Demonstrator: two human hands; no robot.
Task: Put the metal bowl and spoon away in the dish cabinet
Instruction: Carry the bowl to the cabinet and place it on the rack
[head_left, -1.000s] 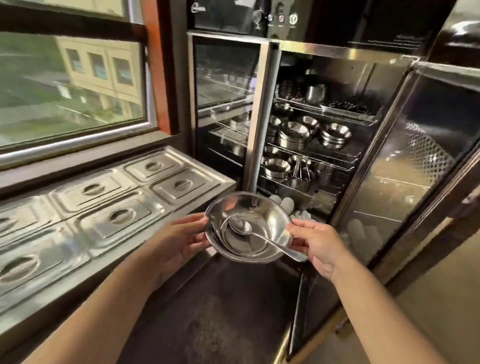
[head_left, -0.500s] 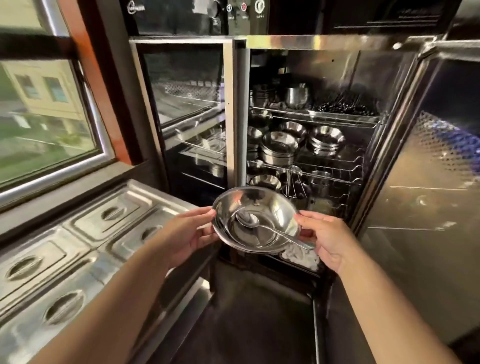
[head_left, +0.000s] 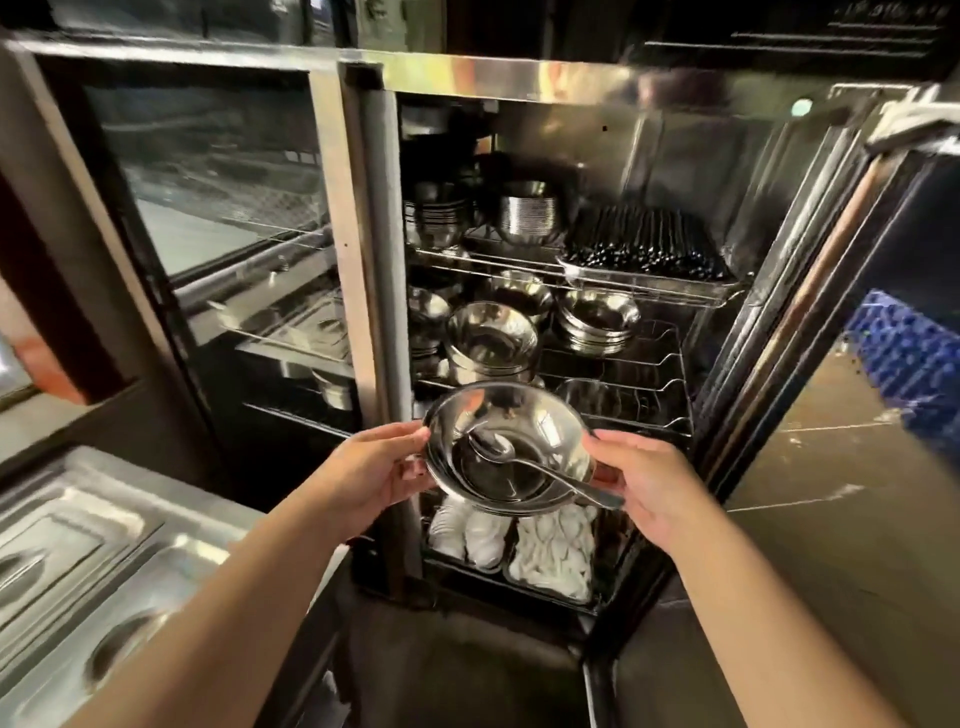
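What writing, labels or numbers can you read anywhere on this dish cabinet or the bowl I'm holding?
Top right dark panel of the cabinet: lines of pale print, too blurred to read.
Metal bowl and spoon: no writing visible.
Nothing else here is legible.

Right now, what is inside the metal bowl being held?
A metal spoon lies in the metal bowl, its handle reaching over the rim by the right hand. The left hand grips the opposite rim. The bowl holds nothing else visible.
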